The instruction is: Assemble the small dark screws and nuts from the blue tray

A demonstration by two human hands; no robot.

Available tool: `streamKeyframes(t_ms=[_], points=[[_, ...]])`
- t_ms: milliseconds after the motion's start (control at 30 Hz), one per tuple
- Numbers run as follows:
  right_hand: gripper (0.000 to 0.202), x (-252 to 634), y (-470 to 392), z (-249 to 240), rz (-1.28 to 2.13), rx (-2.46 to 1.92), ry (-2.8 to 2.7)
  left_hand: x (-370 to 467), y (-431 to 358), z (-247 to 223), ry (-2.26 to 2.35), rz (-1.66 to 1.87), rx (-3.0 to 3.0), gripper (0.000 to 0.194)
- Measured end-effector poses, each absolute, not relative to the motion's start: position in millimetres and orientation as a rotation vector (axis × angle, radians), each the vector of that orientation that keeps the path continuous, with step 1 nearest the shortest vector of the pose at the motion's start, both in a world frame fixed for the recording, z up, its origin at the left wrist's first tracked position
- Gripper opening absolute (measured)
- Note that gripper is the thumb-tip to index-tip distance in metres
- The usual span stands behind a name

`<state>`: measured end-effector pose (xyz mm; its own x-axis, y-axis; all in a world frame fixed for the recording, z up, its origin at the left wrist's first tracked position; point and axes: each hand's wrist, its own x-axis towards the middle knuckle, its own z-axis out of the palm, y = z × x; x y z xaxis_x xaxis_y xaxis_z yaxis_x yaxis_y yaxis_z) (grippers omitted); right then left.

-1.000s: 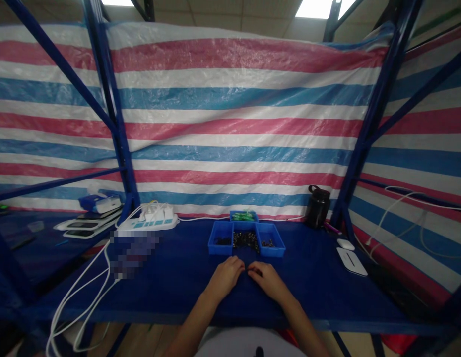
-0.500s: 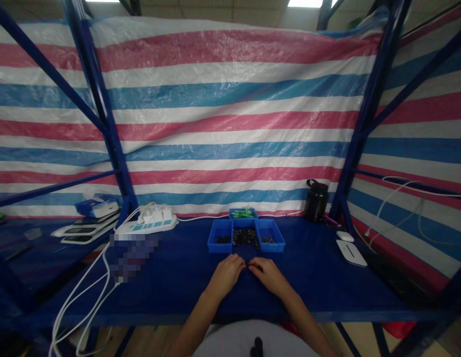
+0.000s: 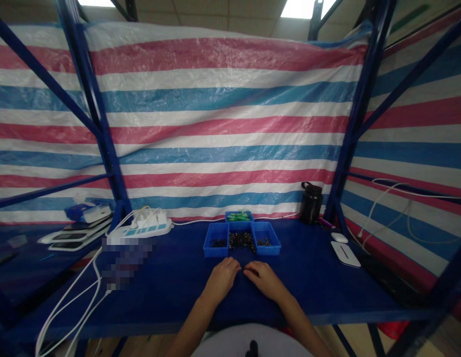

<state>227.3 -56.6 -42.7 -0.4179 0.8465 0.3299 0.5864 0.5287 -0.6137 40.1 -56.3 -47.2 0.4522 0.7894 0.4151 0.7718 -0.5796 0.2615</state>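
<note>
My left hand [image 3: 222, 278] and my right hand [image 3: 266, 279] rest low over the blue table [image 3: 170, 292], fingertips curled in and almost meeting. Both look closed in a pinch; anything between the fingers is too small to make out. Just beyond them stand a left blue bin [image 3: 216, 253] with small dark pieces, a middle bin holding a heap of small black and shiny parts [image 3: 242, 240], and a right blue bin [image 3: 269, 250] with a few small metallic-looking pieces. Behind these, a smaller blue bin [image 3: 229, 214] holds green items [image 3: 239, 216].
A white power strip [image 3: 141, 229] with plugs and trailing white cables [image 3: 72, 310] lies left, near stacked white devices [image 3: 79, 235]. On the right are a dark bottle [image 3: 310, 204], a white mouse-shaped object [image 3: 339, 238] and a flat white box [image 3: 345, 254]. Blue posts and striped sheeting [image 3: 230, 114] enclose the table.
The view has tilted slightly up and turned a little right, so everything sits further left and lower. My hands keep nearly the same pose in front of the bins.
</note>
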Motion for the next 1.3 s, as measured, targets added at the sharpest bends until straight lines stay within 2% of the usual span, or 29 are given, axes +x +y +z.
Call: streamKeyframes(t_ms=[700, 867, 1300], points=[[0.021, 226.1, -55.1, -45.9, 0.591, -1.127, -2.100, 40.3, -59.8, -42.5, 1.407, 0.761, 2.591, 0.023], [0.022, 226.8, -54.2, -46.4, 0.612, -1.116, -2.088, 38.8, -66.3, -38.1, 1.342, 0.824, 2.567, 0.014], [0.028, 226.3, -56.6, -44.3, 0.611, -1.142, -2.092, 39.6, -67.0, -35.9, 1.359, 0.750, 2.637, 0.024]])
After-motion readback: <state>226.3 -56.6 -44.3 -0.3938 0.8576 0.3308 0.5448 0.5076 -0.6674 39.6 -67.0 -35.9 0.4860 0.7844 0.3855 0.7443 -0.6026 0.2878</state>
